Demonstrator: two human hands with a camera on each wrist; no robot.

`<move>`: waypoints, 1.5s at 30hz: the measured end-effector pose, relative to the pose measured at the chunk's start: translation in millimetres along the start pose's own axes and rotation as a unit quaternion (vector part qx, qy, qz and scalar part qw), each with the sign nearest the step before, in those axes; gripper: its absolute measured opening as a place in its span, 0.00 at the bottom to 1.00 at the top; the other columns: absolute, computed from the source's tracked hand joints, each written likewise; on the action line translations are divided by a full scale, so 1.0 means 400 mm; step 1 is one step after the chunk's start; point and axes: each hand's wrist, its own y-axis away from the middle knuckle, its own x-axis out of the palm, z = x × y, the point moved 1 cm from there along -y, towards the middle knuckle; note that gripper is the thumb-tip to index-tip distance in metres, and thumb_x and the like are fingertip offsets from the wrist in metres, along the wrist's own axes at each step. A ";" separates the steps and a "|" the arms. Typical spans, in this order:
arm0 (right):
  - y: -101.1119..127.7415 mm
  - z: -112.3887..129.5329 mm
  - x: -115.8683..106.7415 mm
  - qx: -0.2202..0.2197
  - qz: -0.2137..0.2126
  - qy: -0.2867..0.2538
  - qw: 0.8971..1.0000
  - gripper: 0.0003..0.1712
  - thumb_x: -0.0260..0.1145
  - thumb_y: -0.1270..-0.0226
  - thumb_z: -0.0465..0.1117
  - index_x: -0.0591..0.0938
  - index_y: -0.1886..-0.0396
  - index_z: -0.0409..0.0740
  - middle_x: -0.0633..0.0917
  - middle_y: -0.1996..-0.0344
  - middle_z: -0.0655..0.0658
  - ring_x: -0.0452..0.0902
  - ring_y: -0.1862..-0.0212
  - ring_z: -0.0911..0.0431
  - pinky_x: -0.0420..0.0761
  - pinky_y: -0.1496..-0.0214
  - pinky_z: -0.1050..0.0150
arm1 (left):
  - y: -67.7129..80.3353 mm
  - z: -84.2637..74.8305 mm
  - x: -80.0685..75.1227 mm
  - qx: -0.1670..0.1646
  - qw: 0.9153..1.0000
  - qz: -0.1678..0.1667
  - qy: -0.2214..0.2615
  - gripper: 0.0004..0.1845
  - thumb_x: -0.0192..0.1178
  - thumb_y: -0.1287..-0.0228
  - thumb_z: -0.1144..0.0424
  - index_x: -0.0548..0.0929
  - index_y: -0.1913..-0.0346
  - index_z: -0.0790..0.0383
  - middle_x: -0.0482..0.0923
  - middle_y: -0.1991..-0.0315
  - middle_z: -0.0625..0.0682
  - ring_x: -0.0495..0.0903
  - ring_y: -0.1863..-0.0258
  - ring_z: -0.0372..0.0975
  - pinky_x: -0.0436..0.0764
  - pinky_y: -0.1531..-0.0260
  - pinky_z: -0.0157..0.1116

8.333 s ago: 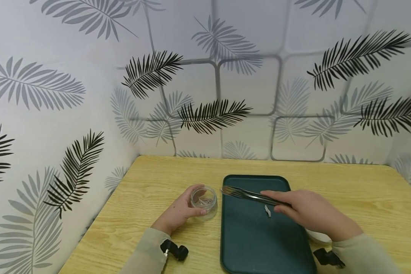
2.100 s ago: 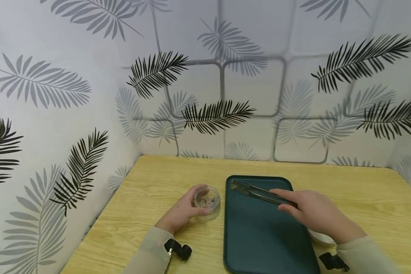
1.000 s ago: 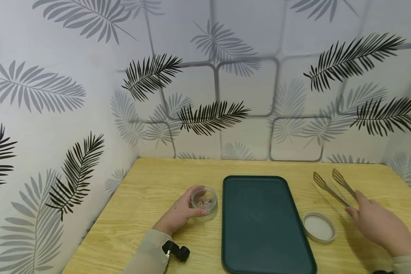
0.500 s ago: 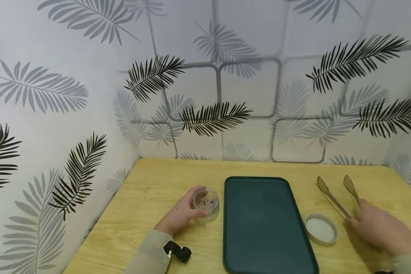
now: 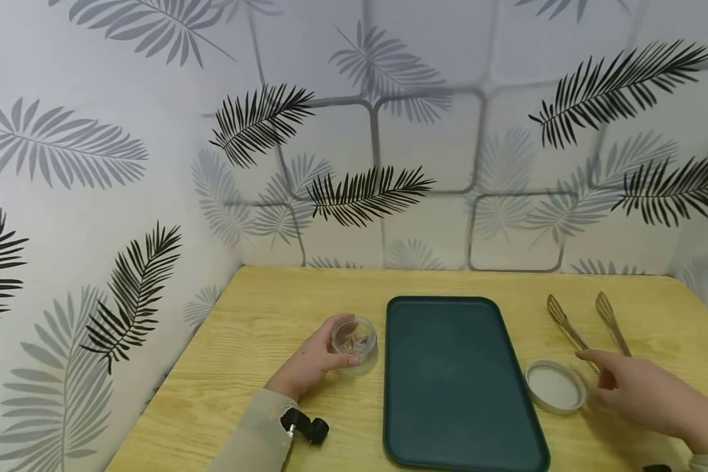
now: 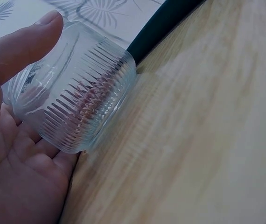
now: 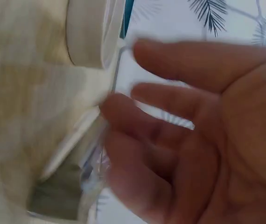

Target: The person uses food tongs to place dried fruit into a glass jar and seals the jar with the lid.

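Note:
My left hand (image 5: 314,360) holds a small clear glass jar (image 5: 368,354) standing on the table, fingers behind it and thumb along its near side. Through the ribbed wall of the jar (image 6: 53,116), small pinkish-brown pieces show in the left wrist view. Metal tongs (image 5: 615,326) lie spread on the table at the right. Beside their handle end is my right hand (image 5: 643,396), holding nothing, its fingers loosely bent. Just left of that hand lies a round whitish lid (image 5: 556,387); in the right wrist view the lid (image 7: 87,32) is near the fingertips.
Between the hands lies a dark green rectangular tray (image 5: 460,387), with the lid close to its right edge. The wooden table (image 5: 307,288) ends at a leaf-patterned wall (image 5: 413,229) at the back.
A pale strip lay on the tray earlier and is gone. My right hand has carried the tongs right, let go of them on the table and moved towards the lid. My left hand stays.

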 end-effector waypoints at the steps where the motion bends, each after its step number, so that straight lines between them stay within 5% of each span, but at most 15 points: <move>1: -0.004 0.008 0.002 -0.004 0.022 -0.013 1.000 0.42 0.73 0.36 0.40 0.66 0.29 0.25 0.78 0.70 0.49 0.72 0.71 0.54 0.73 0.69 0.56 | 0.000 -0.001 -0.001 0.002 1.000 -0.003 0.000 0.43 0.73 0.37 0.57 0.61 0.23 0.48 0.65 0.26 0.51 0.65 0.29 0.45 0.62 0.33 0.50; 5: -0.021 0.010 0.013 -0.026 0.049 -0.029 0.998 0.52 0.80 0.46 0.40 0.63 0.29 0.21 0.80 0.68 0.48 0.74 0.64 0.54 0.75 0.63 0.56 | -0.004 -0.010 -0.003 0.009 1.000 -0.004 0.005 0.44 0.73 0.37 0.59 0.60 0.23 0.50 0.65 0.26 0.52 0.65 0.28 0.45 0.62 0.32 0.50; 13: -0.027 -0.001 0.016 -0.088 0.036 -0.031 0.995 0.52 0.81 0.46 0.44 0.65 0.30 0.23 0.77 0.50 0.33 0.77 0.53 0.48 0.78 0.60 0.56 | -0.004 -0.006 -0.003 0.008 1.000 -0.004 0.005 0.44 0.73 0.37 0.60 0.61 0.23 0.52 0.65 0.26 0.53 0.63 0.27 0.45 0.59 0.31 0.51; 20: -0.032 0.005 -0.005 -0.090 0.029 -0.046 0.994 0.53 0.80 0.45 0.49 0.65 0.28 0.27 0.77 0.48 0.37 0.75 0.51 0.49 0.78 0.59 0.59 | -0.004 -0.010 -0.010 0.011 1.000 -0.011 0.008 0.43 0.73 0.37 0.60 0.61 0.23 0.49 0.65 0.27 0.51 0.64 0.28 0.45 0.60 0.31 0.51; 28: -0.037 0.003 -0.018 -0.062 0.057 -0.101 0.991 0.54 0.77 0.41 0.51 0.60 0.24 0.30 0.81 0.53 0.43 0.77 0.53 0.51 0.78 0.62 0.61 | -0.005 -0.014 -0.016 0.012 1.000 -0.012 0.009 0.44 0.74 0.38 0.60 0.61 0.23 0.49 0.66 0.27 0.52 0.65 0.28 0.44 0.60 0.31 0.49; 35: -0.033 0.024 -0.024 -0.068 0.005 -0.069 0.995 0.53 0.77 0.41 0.50 0.62 0.24 0.30 0.79 0.54 0.45 0.74 0.61 0.56 0.76 0.65 0.62 | -0.004 -0.007 -0.012 0.004 1.000 -0.012 0.014 0.45 0.74 0.39 0.60 0.61 0.23 0.50 0.66 0.27 0.51 0.66 0.29 0.45 0.61 0.32 0.49; 45: -0.048 0.067 -0.006 -0.155 -0.016 -0.093 0.983 0.48 0.76 0.38 0.49 0.65 0.26 0.31 0.76 0.52 0.41 0.76 0.67 0.64 0.77 0.68 0.64 | -0.001 0.000 -0.005 0.005 1.000 0.001 0.014 0.44 0.73 0.37 0.60 0.59 0.22 0.52 0.64 0.26 0.54 0.65 0.28 0.45 0.64 0.34 0.45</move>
